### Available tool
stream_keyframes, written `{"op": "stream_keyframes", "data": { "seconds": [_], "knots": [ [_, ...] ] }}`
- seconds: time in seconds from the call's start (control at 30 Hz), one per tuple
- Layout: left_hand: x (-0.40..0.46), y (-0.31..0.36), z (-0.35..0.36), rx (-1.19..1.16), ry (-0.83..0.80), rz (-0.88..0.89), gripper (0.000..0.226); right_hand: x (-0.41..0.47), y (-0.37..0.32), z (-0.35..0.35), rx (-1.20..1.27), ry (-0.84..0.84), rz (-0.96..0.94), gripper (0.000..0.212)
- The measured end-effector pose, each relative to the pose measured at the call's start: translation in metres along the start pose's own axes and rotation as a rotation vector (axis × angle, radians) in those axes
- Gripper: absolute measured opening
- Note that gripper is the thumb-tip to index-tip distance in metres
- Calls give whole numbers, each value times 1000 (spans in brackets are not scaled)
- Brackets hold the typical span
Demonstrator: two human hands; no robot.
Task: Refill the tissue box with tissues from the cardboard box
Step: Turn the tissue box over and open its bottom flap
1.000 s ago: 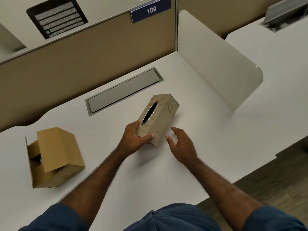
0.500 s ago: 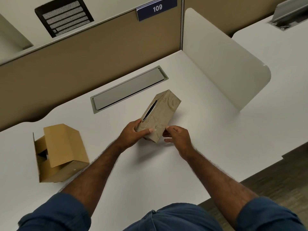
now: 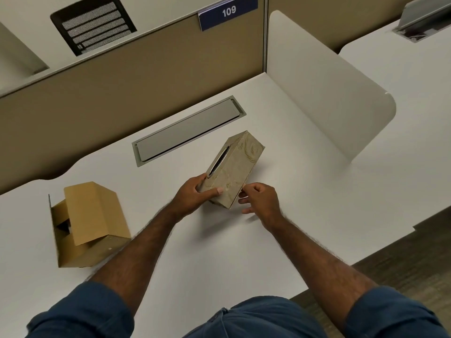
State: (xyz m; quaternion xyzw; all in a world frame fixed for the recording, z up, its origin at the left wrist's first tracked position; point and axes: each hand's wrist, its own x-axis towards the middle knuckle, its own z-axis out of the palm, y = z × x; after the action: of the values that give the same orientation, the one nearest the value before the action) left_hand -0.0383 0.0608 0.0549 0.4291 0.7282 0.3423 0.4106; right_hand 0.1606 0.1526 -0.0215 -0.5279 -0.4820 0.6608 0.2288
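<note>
Beige marbled rectangular tissue box (image 3: 231, 170), tipped on edge just in front of grey desk hatch (image 3: 189, 130), is looking light, stiff w/ smooth sides. Left hand (image 3: 195, 196) is wrapping its near end; right hand (image 3: 260, 200) is pinching the bottom corner, fingers half-curled. Brown cardboard box (image 3: 89, 224) is lying well left of hatch.

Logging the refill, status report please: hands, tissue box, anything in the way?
Left hand gripping tissue box, tipped on its side on the desk. Right hand fingertips at its near end. Cardboard box open, off left, untouched. Nothing in the way.
</note>
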Motion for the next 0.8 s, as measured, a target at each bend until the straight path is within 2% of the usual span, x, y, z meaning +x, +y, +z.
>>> {"op": "stream_keyframes", "data": {
  "seconds": [0.2, 0.43, 0.57, 0.8],
  "knots": [
    [11, -15, -12, -31, -13, -45, 39, -3, 17, -10, -164, 83, 28, 21],
    [19, -25, -21, -238, -86, -105, 50, -3, 38, -14, -319, 136, 56, 24],
    [25, -35, -26, -397, -14, -190, 47, 0, 39, -14, -445, 183, -13, 31],
    [37, -45, -28, -533, 123, -274, 40, 0, 42, -10, -597, 199, -111, 22]
  ]
}}
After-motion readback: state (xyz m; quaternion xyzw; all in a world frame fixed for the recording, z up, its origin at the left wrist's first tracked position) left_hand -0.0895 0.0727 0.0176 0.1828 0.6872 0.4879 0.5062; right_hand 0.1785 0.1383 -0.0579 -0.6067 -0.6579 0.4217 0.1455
